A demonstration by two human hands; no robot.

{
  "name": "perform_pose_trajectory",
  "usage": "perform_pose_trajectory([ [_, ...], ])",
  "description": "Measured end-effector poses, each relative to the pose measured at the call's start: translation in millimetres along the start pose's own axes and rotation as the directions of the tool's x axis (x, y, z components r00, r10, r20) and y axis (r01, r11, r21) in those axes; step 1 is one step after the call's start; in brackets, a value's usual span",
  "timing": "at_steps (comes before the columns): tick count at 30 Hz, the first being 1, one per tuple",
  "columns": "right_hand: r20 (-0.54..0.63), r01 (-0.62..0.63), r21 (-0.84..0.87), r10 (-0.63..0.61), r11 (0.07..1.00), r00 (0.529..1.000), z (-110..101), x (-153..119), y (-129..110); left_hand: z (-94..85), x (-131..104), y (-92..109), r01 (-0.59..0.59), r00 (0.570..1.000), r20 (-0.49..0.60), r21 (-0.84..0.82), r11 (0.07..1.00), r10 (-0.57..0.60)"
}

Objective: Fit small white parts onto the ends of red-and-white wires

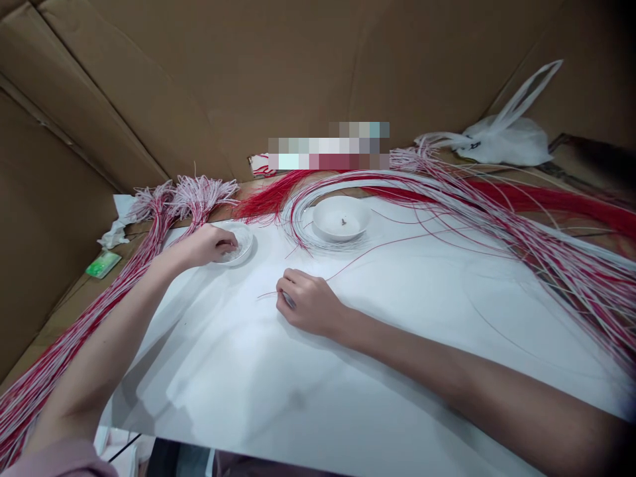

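Head view: a person's bare hands work over a white sheet (213, 371). From the right hand's (307, 299) fingertips, a shallow white dish (234, 263) lies to the left and farther out; the left hand (216, 244) is the nearer one, its fingertips already inside, among small clear pieces (242, 239). Those left fingers are bunched, but whether they grip a piece I cannot tell. Right thumb and fingers are closed together on a thin red cord (267, 295); its short free end pokes out leftward from the fingertips, while its long axis runs away to the right, beyond the knuckles. Counted: two hands, one held cord, two white dishes, the second, a bowl (328, 232), past the right fingers; two tufted red-and-white bundle ends (201, 194) just beyond the left hand; one plastic bag (511, 142), far right of both. Loose strands are too many to count.
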State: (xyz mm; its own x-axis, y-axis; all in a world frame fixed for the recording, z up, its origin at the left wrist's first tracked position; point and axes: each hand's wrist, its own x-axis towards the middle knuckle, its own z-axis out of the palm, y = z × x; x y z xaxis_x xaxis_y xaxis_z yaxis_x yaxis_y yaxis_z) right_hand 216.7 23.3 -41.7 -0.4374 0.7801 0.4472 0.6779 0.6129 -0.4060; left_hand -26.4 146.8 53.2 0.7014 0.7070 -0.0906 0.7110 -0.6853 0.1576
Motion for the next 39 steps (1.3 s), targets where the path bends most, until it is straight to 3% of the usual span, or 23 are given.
perform_pose_trajectory([
  [10,-0.015,0.010,0.017,-0.010,1.000,1.000,0,0,0,-14.2,-27,19,0.074,0.994,-0.080,-0.012,0.997,-0.074],
  [15,-0.004,0.009,0.021,-0.009,1.000,1.000,0,0,0,-17.8,-52,39,0.005,0.984,-0.180,-0.004,1.000,-0.006],
  [19,0.013,0.004,0.022,-0.004,1.000,1.000,-1,1,0,2.6,-70,49,-0.048,0.989,-0.142,-0.006,0.999,0.047],
  [24,0.007,0.008,0.012,-0.008,1.000,1.000,-2,1,-1,40.1,-73,37,-0.035,0.997,-0.070,0.004,0.999,0.036],
  [29,0.013,0.001,0.013,-0.001,1.000,1.000,-1,0,-1,53.5,-67,35,-0.082,0.991,-0.108,-0.043,0.996,0.076],
  [35,0.005,0.011,0.015,-0.011,1.000,1.000,-1,0,0,47.7,-66,48,-0.119,0.989,-0.093,-0.084,0.989,0.111],
  [39,0.003,0.018,0.004,-0.018,1.000,1.000,0,0,0,20.7,-60,49,-0.120,0.984,-0.138,-0.065,0.991,0.110],
])
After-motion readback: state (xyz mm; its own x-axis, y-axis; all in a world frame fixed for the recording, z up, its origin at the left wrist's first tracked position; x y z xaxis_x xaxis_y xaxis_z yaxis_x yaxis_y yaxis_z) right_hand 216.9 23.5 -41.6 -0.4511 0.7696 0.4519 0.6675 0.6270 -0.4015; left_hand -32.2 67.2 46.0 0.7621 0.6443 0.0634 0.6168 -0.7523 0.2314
